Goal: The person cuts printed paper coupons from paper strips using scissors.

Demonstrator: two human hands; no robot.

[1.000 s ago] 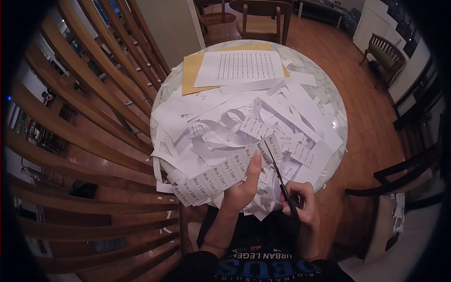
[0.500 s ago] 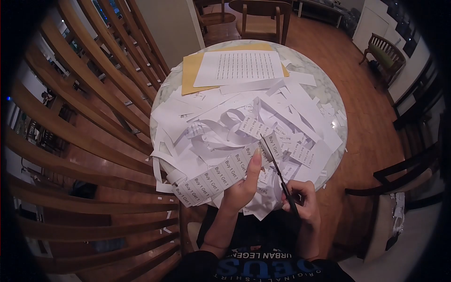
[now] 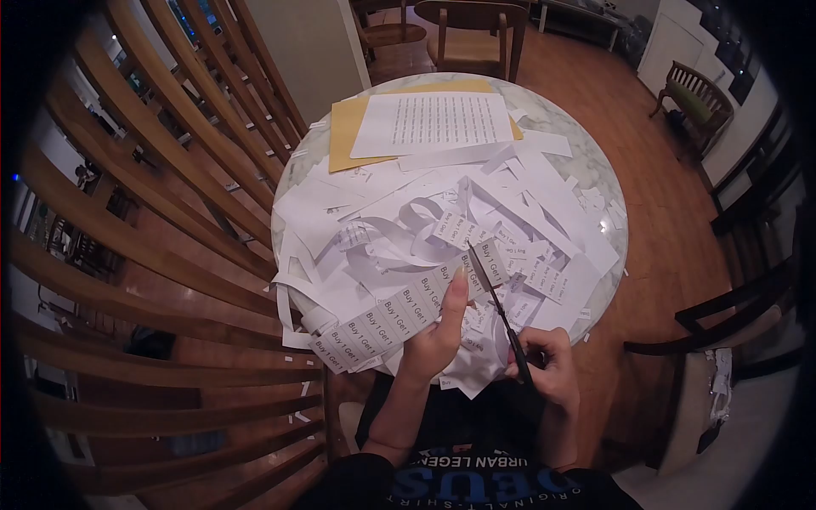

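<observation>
My left hand [image 3: 434, 340] pinches a printed paper strip [image 3: 374, 325], its thumb lying on top near the strip's right end. Rows of "Buy 1 Get 1" labels cover the strip, which slants down to the left. In my right hand [image 3: 548, 365] are black scissors [image 3: 515, 344], their blades crossing the strip just right of my left thumb. The blades look nearly closed. Beneath and beyond the hands lies a heap of cut labels [image 3: 544, 276] and curled white paper offcuts [image 3: 382, 255].
The round marble table [image 3: 586, 157] bears a printed sheet [image 3: 450, 119] on a yellow envelope [image 3: 344, 136] at its far side. Wooden slats [image 3: 144, 204] stand at the left. Chairs [image 3: 476, 42] are beyond the table, and a dark chair frame [image 3: 714, 327] is at the right.
The scissors' blades and the strip's right end have shifted slightly left. My left thumb has moved a little left and down with the strip. My right hand has hardly moved.
</observation>
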